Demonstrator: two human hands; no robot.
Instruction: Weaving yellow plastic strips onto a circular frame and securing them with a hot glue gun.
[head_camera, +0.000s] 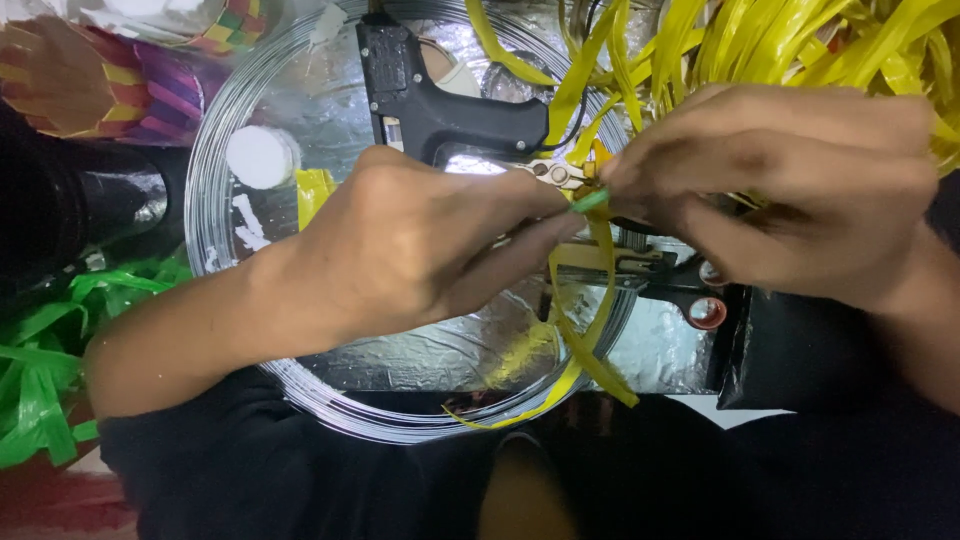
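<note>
Left hand (420, 250) and right hand (790, 190), both pinched together on yellow plastic strips (590, 330) and a green stem (590, 201), held above coiled wire (215, 150) and black glue gun (430, 100), seemingly for binding.

One glue gun (440, 100), one wire coil (215, 150), two hands (420, 250).

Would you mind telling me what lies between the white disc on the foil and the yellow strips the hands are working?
In the head view, the black glue gun lies between the white disc and the yellow strips, with the left hand just below it.
</note>
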